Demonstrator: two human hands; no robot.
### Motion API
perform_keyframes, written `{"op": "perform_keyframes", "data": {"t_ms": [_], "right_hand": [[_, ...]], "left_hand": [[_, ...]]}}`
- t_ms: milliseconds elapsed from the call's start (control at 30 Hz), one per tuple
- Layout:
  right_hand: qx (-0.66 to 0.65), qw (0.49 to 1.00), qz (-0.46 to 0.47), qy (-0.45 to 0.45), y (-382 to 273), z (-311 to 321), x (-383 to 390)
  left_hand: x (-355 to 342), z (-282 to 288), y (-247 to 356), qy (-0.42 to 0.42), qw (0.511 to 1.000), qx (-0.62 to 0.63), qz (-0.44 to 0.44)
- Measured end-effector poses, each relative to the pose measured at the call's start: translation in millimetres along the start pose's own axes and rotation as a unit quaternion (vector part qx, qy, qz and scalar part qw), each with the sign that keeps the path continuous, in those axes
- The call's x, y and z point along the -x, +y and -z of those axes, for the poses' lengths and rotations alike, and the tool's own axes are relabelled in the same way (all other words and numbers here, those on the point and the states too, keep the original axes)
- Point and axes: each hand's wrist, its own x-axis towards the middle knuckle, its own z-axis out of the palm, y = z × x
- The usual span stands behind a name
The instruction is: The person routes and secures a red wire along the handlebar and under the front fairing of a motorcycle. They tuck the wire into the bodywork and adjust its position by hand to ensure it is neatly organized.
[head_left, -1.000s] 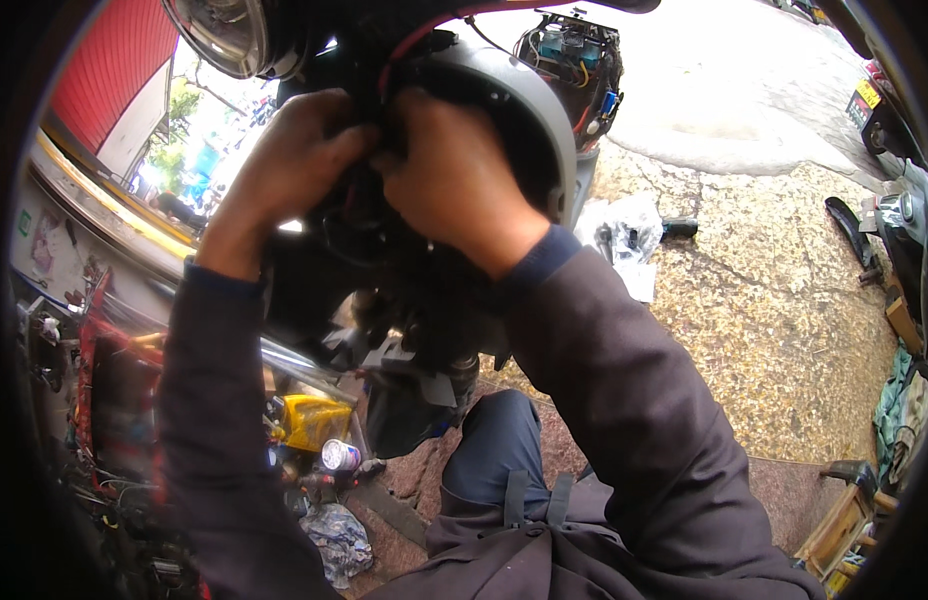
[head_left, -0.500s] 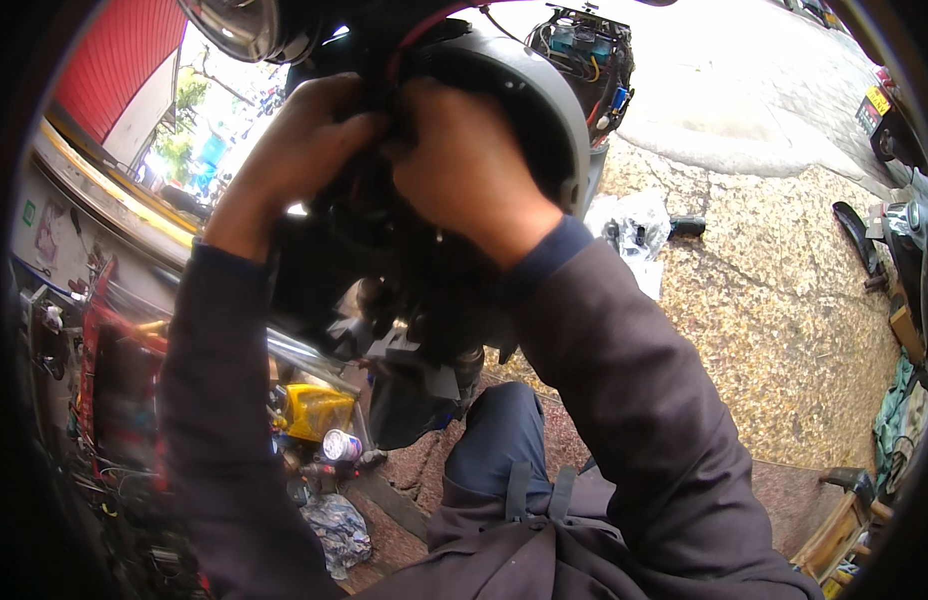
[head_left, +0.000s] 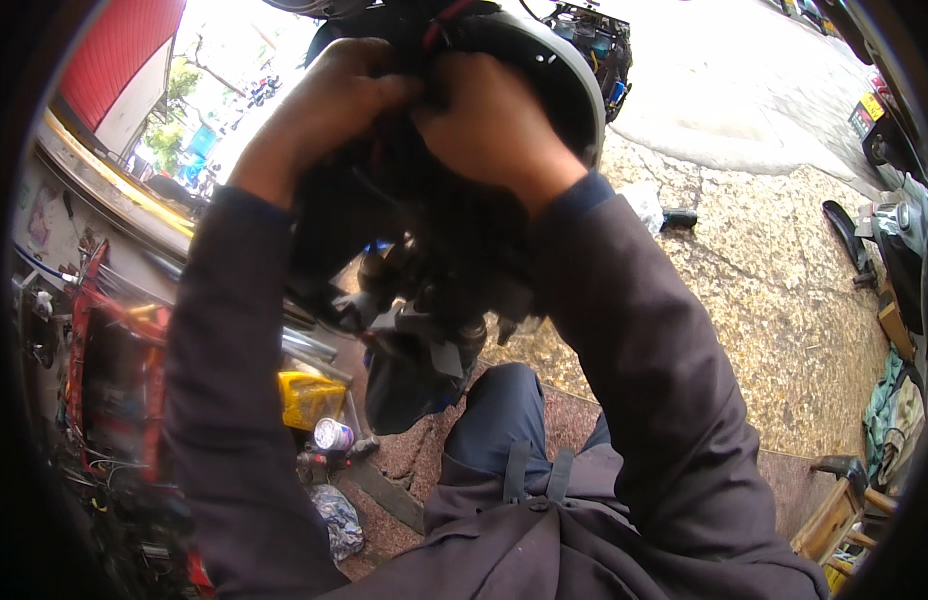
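Both of my hands work inside the dark front housing (head_left: pixel 404 220) of a vehicle, behind a grey curved rim (head_left: pixel 576 66). My left hand (head_left: pixel 329 110) reaches in from the left with fingers curled and thumb forward. My right hand (head_left: pixel 489 120) sits beside it, knuckles up and fingers bent into the shadow. A red cable (head_left: pixel 442 22) runs down near the fingertips. Whatever the fingers grip is hidden in the dark interior.
An exposed wired unit (head_left: pixel 604 55) stands beyond the rim. A dark tool (head_left: pixel 679 218) lies on the speckled floor at right. Lower left are a yellow jug (head_left: pixel 309 400), a can (head_left: pixel 332 433) and a red frame (head_left: pixel 89 345). A wooden stool (head_left: pixel 824 515) stands lower right.
Both hands have moved up and slightly right in the view, along with the housing and rim, as my view shifted. The fingers remain curled inside the housing.
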Motion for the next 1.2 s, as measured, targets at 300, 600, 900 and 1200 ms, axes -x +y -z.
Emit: {"op": "perform_keyframes", "data": {"t_ms": [300, 600, 900, 1200], "right_hand": [[-0.084, 0.996, -0.025, -0.025, 0, 9, 0], [-0.053, 0.998, -0.030, -0.034, -3, 11, 3], [-0.085, 0.996, -0.026, -0.010, 3, 5, 1], [-0.170, 0.983, -0.060, -0.028, 7, 4, -4]], "left_hand": [[7, -5, 3, 0.030, 0.997, 0.061, 0.030], [10, -6, -7, 0.042, 0.995, 0.095, 0.008], [-3, 7, -21, -0.015, 0.998, 0.056, -0.030], [18, 1, 7, -0.063, 0.995, 0.062, -0.038]]}}
